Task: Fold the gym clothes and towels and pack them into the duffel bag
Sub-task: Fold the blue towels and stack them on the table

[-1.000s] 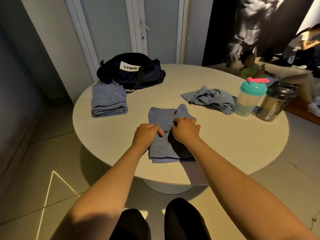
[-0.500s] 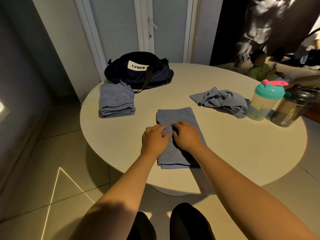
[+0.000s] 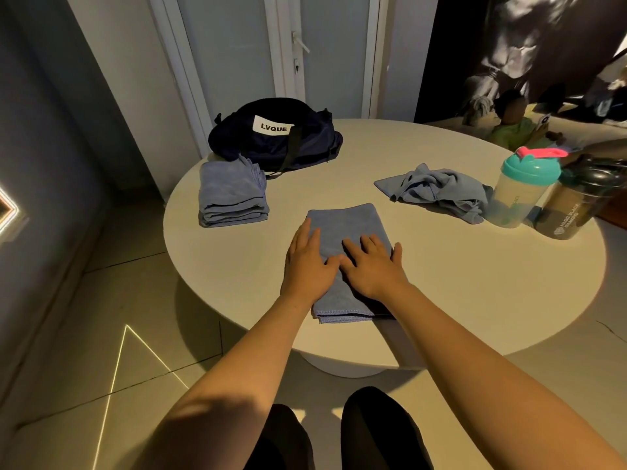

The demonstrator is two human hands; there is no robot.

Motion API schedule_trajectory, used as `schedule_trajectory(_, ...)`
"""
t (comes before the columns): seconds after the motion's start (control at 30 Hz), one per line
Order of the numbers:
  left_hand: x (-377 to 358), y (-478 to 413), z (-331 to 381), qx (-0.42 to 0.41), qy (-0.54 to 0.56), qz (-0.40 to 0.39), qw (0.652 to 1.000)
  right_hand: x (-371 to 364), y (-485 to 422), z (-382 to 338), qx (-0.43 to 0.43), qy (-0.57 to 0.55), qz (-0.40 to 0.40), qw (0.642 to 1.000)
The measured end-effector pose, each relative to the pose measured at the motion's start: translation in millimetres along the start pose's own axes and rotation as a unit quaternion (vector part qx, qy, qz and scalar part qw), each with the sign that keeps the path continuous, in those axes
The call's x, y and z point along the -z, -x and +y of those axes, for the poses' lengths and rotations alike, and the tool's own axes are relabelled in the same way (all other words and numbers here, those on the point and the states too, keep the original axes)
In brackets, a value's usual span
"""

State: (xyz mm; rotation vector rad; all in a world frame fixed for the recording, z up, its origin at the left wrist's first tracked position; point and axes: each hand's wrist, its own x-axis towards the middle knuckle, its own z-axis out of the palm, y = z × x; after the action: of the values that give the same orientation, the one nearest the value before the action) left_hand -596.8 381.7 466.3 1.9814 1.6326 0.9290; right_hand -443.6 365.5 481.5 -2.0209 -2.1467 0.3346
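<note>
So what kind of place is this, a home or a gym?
Probably a gym's lounge or changing area: a bodybuilder mural covers the wall, a teal-lidded shaker and a dark shaker stand on the round table, and a duffel bag sits by folded towels.

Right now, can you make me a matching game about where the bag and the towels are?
1 bag
2 towel pile
3 flat towel
4 crumpled towel

A beside the teal-lid bottle
B under the left hand and right hand
C next to the bag
D far edge of the table

Pairs: 1-D, 2-C, 3-B, 4-A
</note>
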Motion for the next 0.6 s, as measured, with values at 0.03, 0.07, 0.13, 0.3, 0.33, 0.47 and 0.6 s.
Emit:
schedule_trajectory(0.03, 0.0, -0.1, -0.1, -0.021, -0.017, -0.014, 1.000, -1.3, 3.1, 0.9, 0.006, 0.000, 0.027, 1.000)
schedule_trajectory(0.07, 0.3, 0.4, 0.2, -0.033, -0.032, -0.032, 0.998, -2.9, 7.9, 1.4, 0.009, 0.005, 0.060, 0.998)
schedule_trajectory(0.13, -0.5, 1.5, 1.8, -0.029, -0.070, -0.078, 0.994, -6.9, 15.1, 4.4, 0.004, 0.020, 0.088, 0.996)
schedule_trajectory(0.3, -0.9, 2.8, 5.1, -0.019, -0.130, -0.129, 0.983, -3.0, 18.7, 4.9, -0.021, -0.002, 0.028, 0.999)
schedule_trajectory(0.33, -0.3, 3.2, 5.6, -0.018, -0.128, -0.126, 0.984, -1.6, 21.6, 4.1, -0.022, -0.002, 0.026, 0.999)
schedule_trajectory(0.47, 4.8, 15.4, 8.1, -0.032, -0.075, -0.056, 0.995, 2.1, 36.7, 8.8, -0.025, 0.010, 0.002, 1.000)
schedule_trajectory(0.6, 13.7, 39.2, 8.4, -0.022, -0.092, -0.095, 0.991, 9.1, 52.2, 16.5, -0.045, 0.004, -0.008, 0.999)
